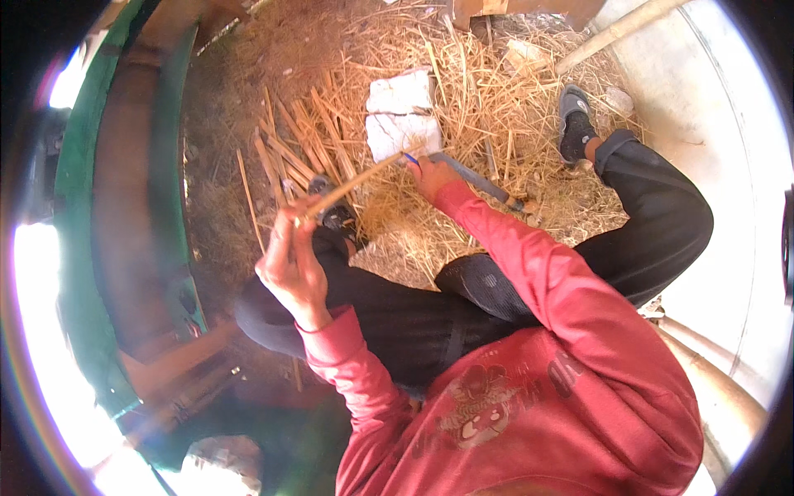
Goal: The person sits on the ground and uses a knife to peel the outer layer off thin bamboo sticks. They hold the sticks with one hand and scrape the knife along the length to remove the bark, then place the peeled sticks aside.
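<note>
My left hand (296, 263) is raised, its fingers pinching one end of a thin bamboo strip (357, 182). The strip slants up and away to the right. At its far end my right hand (433, 177) is closed round a slim blue thing (411, 158), too small to make out further; its tip meets or nearly meets the strip. Beside and beyond the right hand lies a long knife with a grey blade (478, 177) and a wooden handle (523, 205), on the straw. A whitish block (403, 136) with a dark crack across it sits just past the strip's end.
Several split bamboo pieces (285, 157) lie on the ground at the left, near my shod foot. Loose straw and shavings (471, 91) cover the ground ahead. A green frame (91, 248) stands left, a pale wall (703, 107) right, with a pole (616, 37) slanting before it.
</note>
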`<state>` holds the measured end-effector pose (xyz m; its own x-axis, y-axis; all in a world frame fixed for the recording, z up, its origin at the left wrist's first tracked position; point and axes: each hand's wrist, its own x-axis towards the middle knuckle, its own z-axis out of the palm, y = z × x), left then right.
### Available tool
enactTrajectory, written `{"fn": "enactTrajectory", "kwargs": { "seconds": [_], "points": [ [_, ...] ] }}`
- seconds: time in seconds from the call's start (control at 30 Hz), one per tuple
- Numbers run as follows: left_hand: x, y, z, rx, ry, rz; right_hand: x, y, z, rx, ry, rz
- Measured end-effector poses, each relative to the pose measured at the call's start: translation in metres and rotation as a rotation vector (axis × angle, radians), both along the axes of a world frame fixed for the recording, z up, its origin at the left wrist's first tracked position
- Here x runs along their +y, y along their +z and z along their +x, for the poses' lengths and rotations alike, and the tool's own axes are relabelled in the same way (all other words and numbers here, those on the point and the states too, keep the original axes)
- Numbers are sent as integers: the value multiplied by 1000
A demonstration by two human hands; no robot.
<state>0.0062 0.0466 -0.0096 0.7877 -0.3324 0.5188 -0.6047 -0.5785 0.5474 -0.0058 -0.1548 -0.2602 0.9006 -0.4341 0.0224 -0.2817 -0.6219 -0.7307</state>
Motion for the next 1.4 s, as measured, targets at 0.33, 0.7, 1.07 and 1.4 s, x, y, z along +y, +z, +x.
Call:
{"fn": "enactTrajectory", "kwargs": {
  "seconds": [0.33,0.7,1.07,1.4],
  "points": [
    [1,-7,0,126,33,-168,-16,-29,-3,109,-19,38],
    [4,-9,4,107,63,-197,-30,-60,25,354,-61,-104],
    [15,-23,15,128,145,-359,-28,15,49,251,130,-86],
    [8,-2,3,4,-49,-117,62,173,-43,-178,180,100]
  ]
}}
